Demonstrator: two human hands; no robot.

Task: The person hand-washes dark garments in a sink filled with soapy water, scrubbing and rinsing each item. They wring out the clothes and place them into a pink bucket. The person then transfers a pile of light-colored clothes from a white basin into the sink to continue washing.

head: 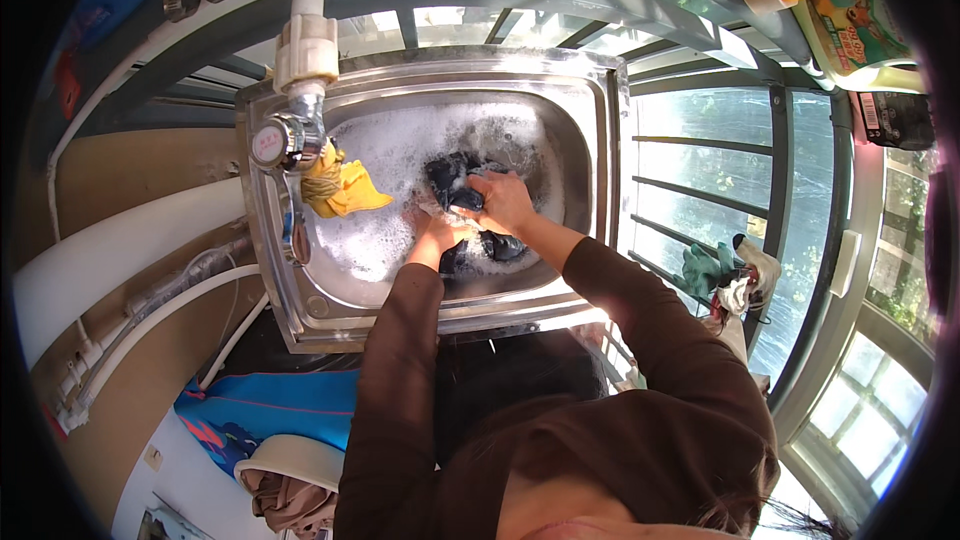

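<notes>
A dark wet cloth item (450, 178) lies partly under suds in a stainless steel sink (583, 142). My right hand (501, 201) grips a bunched fold of it, thumb and fingers closed around the fabric. Just to the left and lower, my left hand (442, 228) is pressed against the same cloth, its fingers partly hidden by foam and fabric. More of the dark cloth shows below both hands. White soapy water (367, 135) covers most of the basin, thickest at the left and back.
A chrome tap (289, 142) with a yellow cloth (341, 184) tied round its spout overhangs the sink's left side. Metal railings (705, 142) run behind and right. Detergent bottle (855, 22) stands upper right; gloves (705, 266) hang at right. A pale basin (289, 457) holds brown cloth lower left.
</notes>
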